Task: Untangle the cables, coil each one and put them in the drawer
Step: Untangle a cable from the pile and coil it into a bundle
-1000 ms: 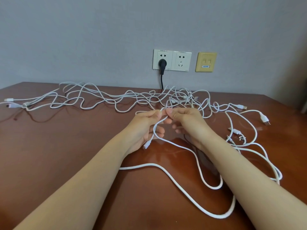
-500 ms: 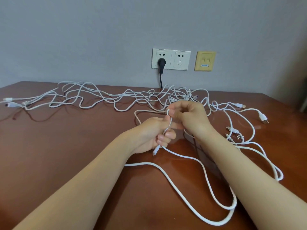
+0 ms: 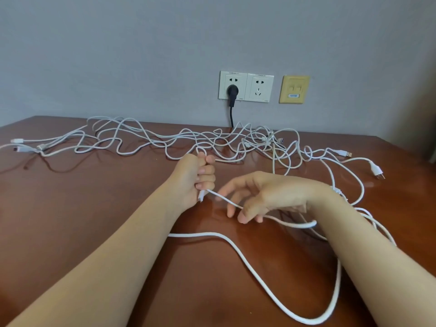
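A person stands at a brown table (image 3: 70, 220) with both arms stretched over it, and the arms are cut off at the bottom edge. The left hand (image 3: 198, 178) is a fist, its grip tight around a thin white cable (image 3: 224, 198). The cable's little end plug (image 3: 201, 197) pokes out under the fist. From there the cable runs across to the right hand (image 3: 262, 197). That hand's grip is apart, with loose, spread fingers (image 3: 230, 211) that look blurry. The cable slips in under them, and I cannot tell if it touches them. Past the wrist it is hidden. A thicker white cable (image 3: 259, 279) makes a big loop near the person and goes behind the right arm. At the back of the table lies a messy tangle of white cables (image 3: 165, 140), and it is too knotted to tell one from another. A white power plug (image 3: 376, 169) lies far right. On the wall, a black plug (image 3: 232, 92) sits in a white socket (image 3: 246, 87), and its cord drops behind the table edge. A yellow wall plate (image 3: 294, 89) is beside it.
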Demonstrator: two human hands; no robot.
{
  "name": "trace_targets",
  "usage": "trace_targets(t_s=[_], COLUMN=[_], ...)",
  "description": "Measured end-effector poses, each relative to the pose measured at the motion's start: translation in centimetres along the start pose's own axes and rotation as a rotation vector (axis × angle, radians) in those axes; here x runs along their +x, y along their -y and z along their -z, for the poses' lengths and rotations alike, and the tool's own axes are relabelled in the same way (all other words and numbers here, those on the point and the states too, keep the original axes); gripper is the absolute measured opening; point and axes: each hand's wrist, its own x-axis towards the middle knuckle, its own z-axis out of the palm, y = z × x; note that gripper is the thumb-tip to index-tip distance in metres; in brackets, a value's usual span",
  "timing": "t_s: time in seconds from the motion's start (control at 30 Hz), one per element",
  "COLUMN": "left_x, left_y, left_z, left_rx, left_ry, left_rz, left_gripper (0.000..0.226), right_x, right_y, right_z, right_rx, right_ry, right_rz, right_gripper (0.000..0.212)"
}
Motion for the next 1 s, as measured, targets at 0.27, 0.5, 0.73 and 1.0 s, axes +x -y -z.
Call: trace_targets(t_s=[0.27, 0.5, 0.73, 1.0], left_x=[-0.1, -0.4, -0.2, 0.5], left_y=[0.4, -0.2, 0.6, 1.3], left_z=[-0.6, -0.8, -1.6, -1.6], left_rx=[0.261, 0.366, 0.572, 0.589], left_ry=[-0.045, -0.058, -0.061, 0.078], left_rz=[0.071, 0.1, 0.094, 0.027], left_gripper=[0.039, 0.042, 0.043, 0.087], right_x=[-0.2, -1.2, 0.2, 1.2], right_y=[-0.2, 0.7, -0.5, 2.7], right_z=[0.7, 0.8, 0.4, -1.1], right_rx=[-0.231, -0.093, -0.13, -0.418], right_ry=[0.0, 0.124, -0.399, -0.537], right_rz=[-0.031, -0.034, 0.142, 0.322], right_gripper=[0.031, 0.021, 0.026, 0.036])
